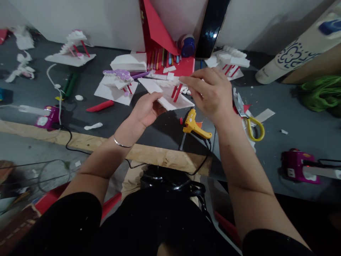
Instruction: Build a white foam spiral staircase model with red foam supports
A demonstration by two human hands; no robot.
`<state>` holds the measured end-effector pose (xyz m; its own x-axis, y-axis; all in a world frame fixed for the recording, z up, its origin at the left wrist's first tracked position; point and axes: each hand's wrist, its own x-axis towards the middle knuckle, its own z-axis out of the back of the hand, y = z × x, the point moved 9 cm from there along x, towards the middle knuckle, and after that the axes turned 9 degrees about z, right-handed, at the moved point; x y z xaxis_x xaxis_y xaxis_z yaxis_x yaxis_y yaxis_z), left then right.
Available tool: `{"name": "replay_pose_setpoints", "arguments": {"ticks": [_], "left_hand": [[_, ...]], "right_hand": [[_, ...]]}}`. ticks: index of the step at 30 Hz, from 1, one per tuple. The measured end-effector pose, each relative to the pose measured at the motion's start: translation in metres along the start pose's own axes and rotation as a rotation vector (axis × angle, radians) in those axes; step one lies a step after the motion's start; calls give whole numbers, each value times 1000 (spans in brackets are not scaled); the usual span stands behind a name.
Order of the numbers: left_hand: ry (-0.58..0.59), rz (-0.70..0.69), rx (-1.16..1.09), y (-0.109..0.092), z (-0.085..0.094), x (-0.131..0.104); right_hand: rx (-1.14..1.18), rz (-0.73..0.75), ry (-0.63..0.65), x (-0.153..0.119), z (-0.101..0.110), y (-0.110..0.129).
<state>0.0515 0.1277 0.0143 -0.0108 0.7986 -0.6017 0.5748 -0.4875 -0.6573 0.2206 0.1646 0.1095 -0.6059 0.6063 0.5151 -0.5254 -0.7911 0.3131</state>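
Note:
My left hand (147, 108) grips the near left edge of a small white board model (162, 93), thumb on top and fingers beneath. Two red sticks (177, 93) stand on the board below a white raised part. My right hand (211, 90) pinches at the top of these sticks; what lies between the fingertips is too small to make out. Just below the model, a yellow glue gun (195, 125) lies on the table. To the left stands a similar model with a purple top (117, 83). Yellow-handled scissors (249, 119) lie right of my right forearm.
More models stand at the far left (73, 49) and back right (229, 61). A phone (213, 26) leans on the wall beside a blue jar (188, 45). A white bottle (295, 48), green yarn (323, 92) and purple power sockets (299, 165) occupy the right. A cord hangs over the wooden table edge (170, 158).

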Motion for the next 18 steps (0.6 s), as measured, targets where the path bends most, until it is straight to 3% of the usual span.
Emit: {"name": "replay_pose_setpoints", "arguments": {"ticks": [9,13,18], "left_hand": [[-5,-65,-178,19,4,3],[-84,29,-275,45,12,0],[-89,116,-353,68,12,-4]], "right_hand": [[-75,39,-102,-16,-5,8],[-27,23,-96,-28,-22,9],[2,32,-72,-43,-43,11]]}}
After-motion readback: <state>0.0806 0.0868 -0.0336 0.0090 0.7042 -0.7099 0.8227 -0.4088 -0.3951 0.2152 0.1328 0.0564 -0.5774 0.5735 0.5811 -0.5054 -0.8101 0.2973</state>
